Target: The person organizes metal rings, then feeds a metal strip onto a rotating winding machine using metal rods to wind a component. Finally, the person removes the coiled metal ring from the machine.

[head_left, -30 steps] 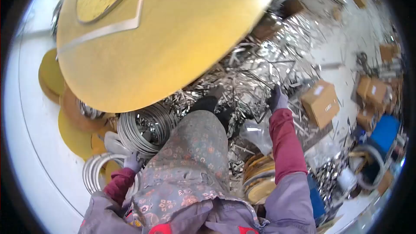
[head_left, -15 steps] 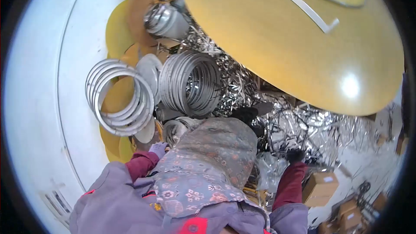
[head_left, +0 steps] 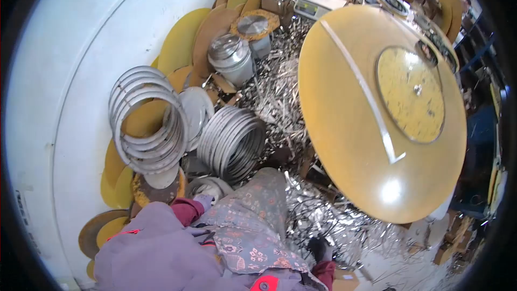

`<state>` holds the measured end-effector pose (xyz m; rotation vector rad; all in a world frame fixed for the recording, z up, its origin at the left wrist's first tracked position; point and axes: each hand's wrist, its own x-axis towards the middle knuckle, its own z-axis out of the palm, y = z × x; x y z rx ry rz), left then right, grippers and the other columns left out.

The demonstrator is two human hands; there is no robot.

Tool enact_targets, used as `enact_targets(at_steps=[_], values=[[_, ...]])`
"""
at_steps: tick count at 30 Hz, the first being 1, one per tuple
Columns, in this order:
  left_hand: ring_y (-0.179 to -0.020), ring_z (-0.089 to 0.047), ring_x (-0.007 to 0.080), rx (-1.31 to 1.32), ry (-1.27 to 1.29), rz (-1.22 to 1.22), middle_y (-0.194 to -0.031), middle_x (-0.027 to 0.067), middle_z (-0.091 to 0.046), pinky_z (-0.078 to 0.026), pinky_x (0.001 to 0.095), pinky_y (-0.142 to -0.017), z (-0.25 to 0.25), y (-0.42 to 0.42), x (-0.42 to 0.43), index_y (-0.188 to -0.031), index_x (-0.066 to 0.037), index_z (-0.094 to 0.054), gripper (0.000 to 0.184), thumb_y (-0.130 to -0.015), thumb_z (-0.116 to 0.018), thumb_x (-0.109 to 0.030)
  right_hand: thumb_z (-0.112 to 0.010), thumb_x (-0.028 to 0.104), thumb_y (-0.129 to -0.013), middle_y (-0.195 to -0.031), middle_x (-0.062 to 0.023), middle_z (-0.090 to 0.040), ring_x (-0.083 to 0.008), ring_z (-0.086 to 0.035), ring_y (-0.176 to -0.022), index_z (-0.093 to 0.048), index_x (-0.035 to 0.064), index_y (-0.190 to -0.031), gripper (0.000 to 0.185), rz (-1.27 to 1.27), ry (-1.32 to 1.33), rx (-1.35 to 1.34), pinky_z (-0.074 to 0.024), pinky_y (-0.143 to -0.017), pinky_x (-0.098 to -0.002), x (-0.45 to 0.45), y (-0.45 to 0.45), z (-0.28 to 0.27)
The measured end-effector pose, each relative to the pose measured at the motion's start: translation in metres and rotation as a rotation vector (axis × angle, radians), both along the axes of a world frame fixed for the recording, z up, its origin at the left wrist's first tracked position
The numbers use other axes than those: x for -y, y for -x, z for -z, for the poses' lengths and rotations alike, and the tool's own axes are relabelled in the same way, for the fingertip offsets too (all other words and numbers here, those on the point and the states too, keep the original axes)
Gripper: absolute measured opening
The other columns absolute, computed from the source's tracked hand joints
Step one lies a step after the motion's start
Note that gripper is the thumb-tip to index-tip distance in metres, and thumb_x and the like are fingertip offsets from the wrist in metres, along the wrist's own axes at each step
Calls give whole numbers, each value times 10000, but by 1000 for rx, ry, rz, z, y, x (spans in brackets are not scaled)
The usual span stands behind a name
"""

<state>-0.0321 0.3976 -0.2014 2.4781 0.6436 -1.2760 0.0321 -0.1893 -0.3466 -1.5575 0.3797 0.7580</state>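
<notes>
The left hand (head_left: 204,201), in a pale glove, is at the near edge of some small grey rings (head_left: 216,184); its fingers are mostly hidden, so whether it grips a ring I cannot tell; the right hand (head_left: 321,248), in a glove with dark fingers, is low over a heap of loose metal strips (head_left: 318,205); whether it holds any I cannot tell either; just behind the right hand, partly under its sleeve, is a cardboard box (head_left: 345,280); ahead of the left hand, past the small rings, a thick stack of metal rings (head_left: 210,141) lies on its side; ahead and to that hand's left, wider rings (head_left: 148,157) lean in a spread row, a pale disc (head_left: 197,109) just beside them; farther ahead are silver pots (head_left: 232,66); ahead and right of the right hand spreads a large yellow disc (head_left: 340,129), bearing a bent pale strip (head_left: 362,86) and a smaller yellow plate (head_left: 405,94).
</notes>
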Motion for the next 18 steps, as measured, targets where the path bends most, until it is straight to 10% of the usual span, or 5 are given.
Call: enact_targets(at_steps=[1,3,7,11,18], values=[[-1016,-569,310,7,14,7,-1075,134,-611,-441,419,-853,-5,-16,1,-1095,-154,-586,344,-791,-562,-315,-554,172,-862,-877,-98,-643,-246,-637,-782,-617,22,-1020,226,117,-86,-113,-513,-666,-325,-4,-14,-9],[-1032,-561,320,5,-9,-15,-1076,147,-611,-430,416,-878,3,-43,-9,-1098,-159,-597,353,-783,-554,-310,-573,128,-843,-807,-100,-652,-169,-630,-713,-625,-13,-1046,253,173,17,-165,-507,-639,-266,-104,-88,-198],[-1027,-558,340,18,34,-125,-1072,188,-600,-432,420,-879,32,-129,-47,-1066,-131,-618,347,-773,-546,-302,-527,175,-871,-674,-98,-611,-165,-589,-594,-594,-20,-1040,267,83,-30,-56,-476,-575,-279,-189,-182,-303],[-986,-568,355,164,28,-203,-1024,206,-606,-444,417,-857,-13,-295,-82,-1112,-70,-563,416,-768,-571,-304,-497,172,-885,-642,-101,-605,-139,-554,-543,-580,-34,-1050,277,218,114,184,-450,-521,-248,-258,-267,-346],[-766,-609,161,626,856,-560,-953,90,-612,-484,271,-660,-98,-514,-55,-1174,-6,-500,427,-864,-580,-290,-495,167,-899,-678,-97,-623,-117,-539,-530,-573,-25,-1077,274,413,124,143,-440,-512,-234,-307,-319,-374]])
